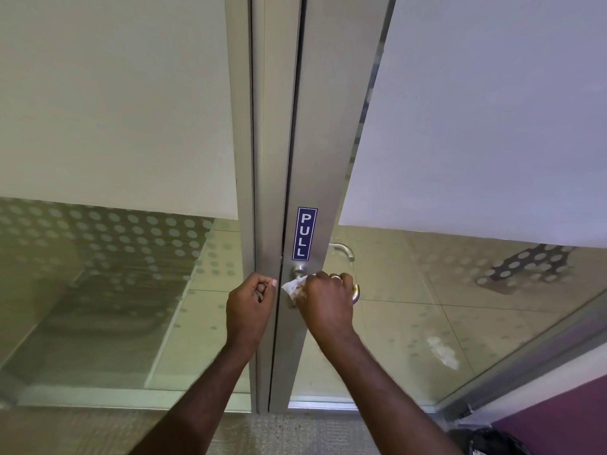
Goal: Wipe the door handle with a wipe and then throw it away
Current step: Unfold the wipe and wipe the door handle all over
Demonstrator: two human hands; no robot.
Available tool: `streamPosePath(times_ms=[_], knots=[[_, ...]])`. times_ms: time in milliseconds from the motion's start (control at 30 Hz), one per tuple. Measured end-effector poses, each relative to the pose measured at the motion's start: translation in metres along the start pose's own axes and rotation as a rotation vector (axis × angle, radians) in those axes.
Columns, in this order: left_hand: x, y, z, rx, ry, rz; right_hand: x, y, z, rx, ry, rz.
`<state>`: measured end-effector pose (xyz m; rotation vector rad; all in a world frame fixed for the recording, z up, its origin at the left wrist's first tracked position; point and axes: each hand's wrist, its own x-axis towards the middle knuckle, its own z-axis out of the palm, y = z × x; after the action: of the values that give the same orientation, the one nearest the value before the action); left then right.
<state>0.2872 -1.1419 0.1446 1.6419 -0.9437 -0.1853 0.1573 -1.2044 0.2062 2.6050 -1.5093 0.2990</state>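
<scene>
A silver lever door handle point(356, 293) is mounted on the metal stile of a glass door, below a blue PULL sign point(305, 233). My right hand point(325, 302) is closed over the handle with a white wipe point(293, 286) pressed against it; the wipe sticks out on the left of my fingers. Only the round base point(298, 270) and the far end of the handle show. My left hand point(251, 305) is curled into a loose fist just left of the door gap, holding nothing that I can see.
Frosted glass panels point(115, 110) with dotted film stand on both sides of the metal frame point(262, 159). A second curved handle point(345, 249) shows through the glass. A black bag point(489, 441) sits at the bottom right beside a purple wall point(565, 408).
</scene>
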Motion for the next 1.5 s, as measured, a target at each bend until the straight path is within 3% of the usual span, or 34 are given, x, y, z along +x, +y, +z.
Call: streamPosePath(times_ms=[300, 400, 533, 700, 967, 1167, 1500], knots=[[-0.005, 0.009, 0.006, 0.006, -0.008, 0.013, 0.010, -0.011, 0.003, 0.169, -0.018, 0.086], [-0.007, 0.009, 0.007, -0.001, -0.007, 0.010, -0.001, 0.001, -0.001, 0.028, -0.021, -0.120], [-0.008, 0.010, 0.004, -0.019, -0.002, 0.012, -0.003, 0.050, -0.005, 0.046, -0.058, -0.418], [-0.007, 0.020, 0.010, -0.080, 0.010, -0.024, 0.003, 0.074, -0.004, -0.060, -0.090, -0.557], [-0.001, 0.034, 0.018, -0.136, -0.005, 0.007, 0.013, 0.151, -0.012, 0.016, 0.052, -0.719], [-0.006, 0.035, 0.024, -0.140, -0.007, -0.028, -0.001, 0.145, -0.005, 0.049, 0.195, -0.454], [-0.007, 0.025, 0.022, -0.091, 0.002, -0.011, -0.030, 0.100, 0.010, 0.660, 0.226, 0.228]])
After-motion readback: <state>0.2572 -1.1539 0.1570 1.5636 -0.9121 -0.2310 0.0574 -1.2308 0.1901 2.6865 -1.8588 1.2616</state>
